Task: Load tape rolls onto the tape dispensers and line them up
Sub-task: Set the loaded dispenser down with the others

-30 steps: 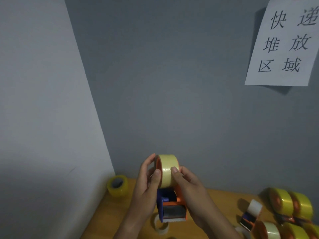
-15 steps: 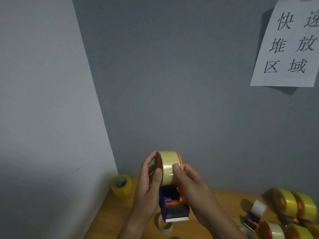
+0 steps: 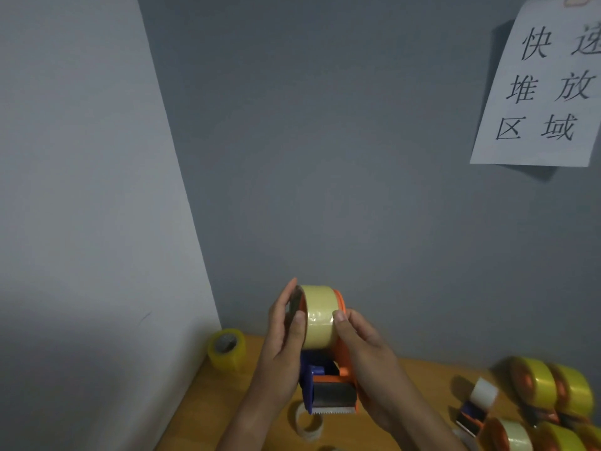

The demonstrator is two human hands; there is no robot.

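Near edge of desk (image 3: pixel 419 379): a thin, nearly spent tape ring (image 3: pixel 305 421) lies flat under the raised work. Above it, both hands hold one tape dispenser (image 3: pixel 331 390) clear of the desk, serrated blade toward the camera.

Left hand (image 3: pixel 281 349): palm flat against the side of the tape roll (image 3: pixel 318 317), thumb on its face. Right hand (image 3: pixel 364 356): wrapped round the orange frame, thumb pressing the roll's face. Roll looks seated on the hub.

Risks, as judged:
- Roll not fully home; it could slip off when the left palm lifts.
- Tape end not visible; if the thumb loses it, it re-sticks to the roll.
- Blade close to the right palm.

Right edge: loaded dispensers (image 3: pixel 549 388) bunched, not yet in line. Far left corner: spare yellow roll (image 3: pixel 227 349) against the wall.
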